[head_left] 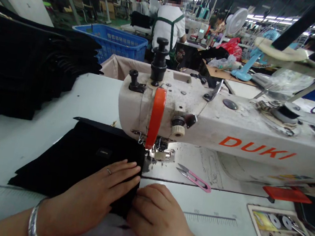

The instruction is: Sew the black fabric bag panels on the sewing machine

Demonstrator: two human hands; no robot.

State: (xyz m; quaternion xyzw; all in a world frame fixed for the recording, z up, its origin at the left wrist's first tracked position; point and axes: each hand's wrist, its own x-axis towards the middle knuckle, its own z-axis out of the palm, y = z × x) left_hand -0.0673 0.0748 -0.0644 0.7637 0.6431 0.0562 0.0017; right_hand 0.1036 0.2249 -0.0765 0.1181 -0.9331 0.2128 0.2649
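A flat black fabric piece [83, 154] with a small dark label [104, 152] lies on the white sewing table, its right edge by the needle area of a sewing machine [204, 116]. My left hand [92, 190] rests on the fabric, fingers stretched out toward the presser foot. My right hand [158, 215] has its fingers curled on the fabric's right edge, close to the table's front, and grips it there. The fingertips of the right hand are partly hidden. Pink-handled thread snips [196, 179] lie on the machine bed, right of the needle.
Black fabric pieces [22, 65] are stacked high at the left. Behind the machine stand a blue basket [112, 42] and a seated person in a white shirt [169, 26]. A parts tray [284, 235] with bobbins is set into the table's right. Thread cones stand at upper right.
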